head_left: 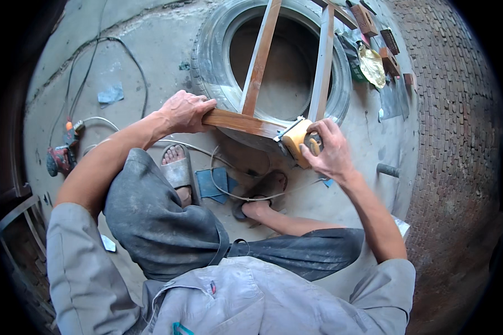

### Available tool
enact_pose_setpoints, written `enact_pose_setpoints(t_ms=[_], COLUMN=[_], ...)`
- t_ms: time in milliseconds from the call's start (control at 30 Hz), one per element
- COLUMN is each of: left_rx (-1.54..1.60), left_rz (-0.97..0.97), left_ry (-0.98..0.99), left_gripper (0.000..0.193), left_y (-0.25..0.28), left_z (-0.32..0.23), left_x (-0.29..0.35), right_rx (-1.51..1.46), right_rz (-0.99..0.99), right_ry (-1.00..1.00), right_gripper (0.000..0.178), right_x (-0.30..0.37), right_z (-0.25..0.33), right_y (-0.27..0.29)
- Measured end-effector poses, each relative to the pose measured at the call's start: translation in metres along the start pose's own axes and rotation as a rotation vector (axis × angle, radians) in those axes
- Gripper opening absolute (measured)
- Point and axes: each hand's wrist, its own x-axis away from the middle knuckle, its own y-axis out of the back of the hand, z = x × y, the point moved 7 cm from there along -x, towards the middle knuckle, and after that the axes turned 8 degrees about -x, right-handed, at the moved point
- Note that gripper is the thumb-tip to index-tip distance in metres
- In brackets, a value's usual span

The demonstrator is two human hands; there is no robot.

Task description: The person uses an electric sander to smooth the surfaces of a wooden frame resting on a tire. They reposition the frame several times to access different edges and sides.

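A brown wooden frame [257,61] rests across a big tyre [207,67], its near crossbar [240,122] pointing toward me. My left hand [185,111] is closed around the left end of that crossbar. In my right hand [331,148] is a yellow electric sander [297,139], gripped from its right side. The sander's flat pad stands on edge against the right end of the crossbar, where the wood looks paler. Whether the sander is running cannot be seen.
A cable [235,196] loops across the floor by my sandalled feet. Blue sandpaper sheets [212,183] lie beside them. To the left is a red power tool [60,159] with black cords. Bricks [364,21] and a crumpled plastic bag [371,66] sit at the far right, near brick paving [452,111].
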Motion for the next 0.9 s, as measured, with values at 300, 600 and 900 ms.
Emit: enact_pose_setpoints(t_ms=[300,600,900], left_rx=[0.299,0.407,0.247], left_rz=[-0.041,-0.396,-0.214], left_ry=[0.195,0.53,0.762], left_gripper=[0.053,0.067,0.055], left_y=[0.099,0.08,0.102], left_z=[-0.046,-0.131,-0.116], left_x=[-0.004,-0.012,-0.01], right_rx=[-0.097,-0.641,0.029], right_rz=[-0.163,0.331,-0.26], right_ry=[-0.161,-0.279,-0.675], right_gripper=[0.068,0.11,0.058], right_x=[-0.029,-0.03,0.078], right_z=[0.063,0.023,-0.266], right_y=[-0.046,-0.028,-0.04])
